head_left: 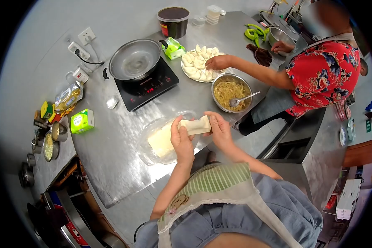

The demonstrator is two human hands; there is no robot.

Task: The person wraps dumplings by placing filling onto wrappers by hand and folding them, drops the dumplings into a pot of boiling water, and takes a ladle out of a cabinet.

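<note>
My left hand point(182, 139) and my right hand point(221, 130) grip opposite ends of a pale, folded dumpling wrapper point(196, 125), held up near the table edge. Whether filling lies inside it cannot be seen. Below and left of my left hand, a stack of flat wrappers point(160, 141) lies on a clear plastic bag point(143, 153). Beyond my right hand stands a steel bowl of chopped filling point(227, 93), with a metal spoon point(244, 98) resting in it. Behind that bowl, a plate point(185, 73) is heaped with folded dumplings point(199, 58).
A wide pan point(135, 58) sits on a lit induction cooker point(153, 87). At right, a co-worker in a red floral top point(328, 76) reaches one hand point(219, 62) onto the dumplings. Green peppers point(256, 34), a dark tub point(173, 24) and a tissue pack point(82, 121) share the steel table point(107, 165).
</note>
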